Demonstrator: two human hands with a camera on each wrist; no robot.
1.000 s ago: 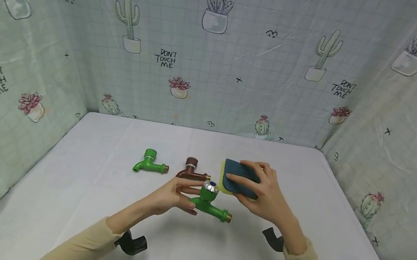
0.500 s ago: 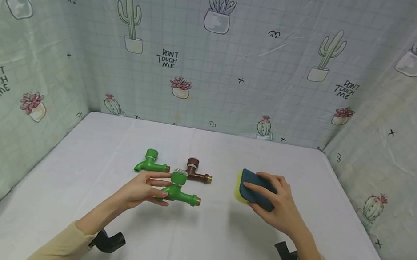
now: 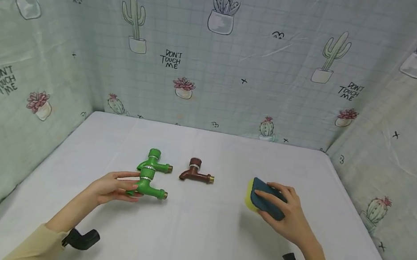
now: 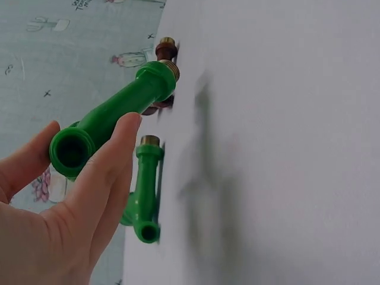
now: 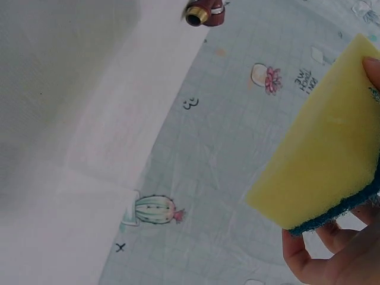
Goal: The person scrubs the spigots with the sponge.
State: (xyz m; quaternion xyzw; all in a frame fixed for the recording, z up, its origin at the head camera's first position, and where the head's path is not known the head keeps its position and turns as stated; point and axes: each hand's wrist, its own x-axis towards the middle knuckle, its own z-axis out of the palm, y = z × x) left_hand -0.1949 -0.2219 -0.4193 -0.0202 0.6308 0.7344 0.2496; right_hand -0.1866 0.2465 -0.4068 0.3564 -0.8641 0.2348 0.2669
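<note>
My left hand (image 3: 110, 188) holds a green tap (image 3: 148, 187) by its spout end, raised over the table, brass end pointing right. In the left wrist view the fingers and thumb pinch this tap (image 4: 113, 113) around its open spout. My right hand (image 3: 294, 219) grips a sponge (image 3: 267, 199) with a dark blue-green scouring side and a yellow side, held above the table at the right. The right wrist view shows the sponge's yellow face (image 5: 332, 136), with fingers at its edges.
Behind the held tap lies another green tap (image 3: 162, 167), partly covered by it in the head view. A brown tap (image 3: 196, 176) lies to its right. Patterned cloth (image 3: 244, 54) rises behind the white table (image 3: 199, 245) and along both sides.
My left hand has moved left with the green tap, away from the sponge, uncovering the brown tap. My right hand has carried the sponge to the right and slightly nearer.
</note>
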